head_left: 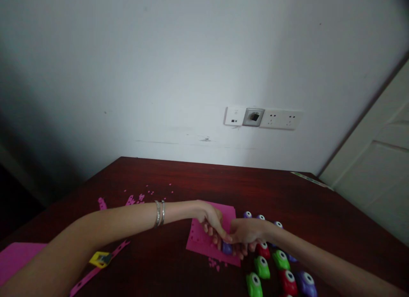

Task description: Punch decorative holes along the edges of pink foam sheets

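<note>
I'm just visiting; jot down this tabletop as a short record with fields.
Left hand: on a purple punch
Right hand: at the same punch
Beneath: pink paper
Scraps: pink, by the paper's near edge
Other punches: green, red, purple
Far left: yellow item on a pink strip

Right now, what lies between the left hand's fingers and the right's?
A purple punch lies between the left hand and right hand, with pink paper visible beside it; the head view shows this.
</note>
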A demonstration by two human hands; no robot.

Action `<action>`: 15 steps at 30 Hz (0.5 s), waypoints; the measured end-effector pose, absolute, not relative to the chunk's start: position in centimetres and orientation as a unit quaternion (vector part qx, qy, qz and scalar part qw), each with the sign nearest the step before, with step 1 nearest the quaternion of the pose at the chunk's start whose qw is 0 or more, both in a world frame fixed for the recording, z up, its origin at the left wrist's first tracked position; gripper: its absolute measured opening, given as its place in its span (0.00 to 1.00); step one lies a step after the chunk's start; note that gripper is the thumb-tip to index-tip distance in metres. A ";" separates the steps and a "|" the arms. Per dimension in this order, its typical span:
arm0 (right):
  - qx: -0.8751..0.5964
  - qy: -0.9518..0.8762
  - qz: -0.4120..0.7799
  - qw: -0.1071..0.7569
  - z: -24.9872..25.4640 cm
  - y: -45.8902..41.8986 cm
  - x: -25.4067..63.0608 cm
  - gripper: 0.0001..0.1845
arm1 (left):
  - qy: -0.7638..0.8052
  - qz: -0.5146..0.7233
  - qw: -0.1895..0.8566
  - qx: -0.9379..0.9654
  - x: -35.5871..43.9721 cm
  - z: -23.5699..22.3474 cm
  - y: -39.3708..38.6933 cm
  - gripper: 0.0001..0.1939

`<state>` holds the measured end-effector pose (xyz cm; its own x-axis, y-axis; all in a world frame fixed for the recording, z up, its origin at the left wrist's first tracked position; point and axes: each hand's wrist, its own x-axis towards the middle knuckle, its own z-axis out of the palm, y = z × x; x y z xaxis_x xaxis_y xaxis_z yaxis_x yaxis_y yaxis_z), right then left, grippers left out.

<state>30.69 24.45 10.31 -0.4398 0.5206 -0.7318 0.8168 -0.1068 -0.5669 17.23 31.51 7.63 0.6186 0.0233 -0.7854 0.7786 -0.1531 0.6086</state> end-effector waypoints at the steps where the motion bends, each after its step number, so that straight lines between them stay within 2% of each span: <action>1: 0.512 0.655 -0.539 0.138 10.2 24.5 30.7 0.20 | 0.287 -0.328 0.584 0.684 17.3 7.5 31.6 0.22; 15: 0.508 0.684 -0.516 0.093 10.1 23.8 31.1 0.25 | 0.264 -0.287 0.547 0.741 17.0 8.3 31.0 0.25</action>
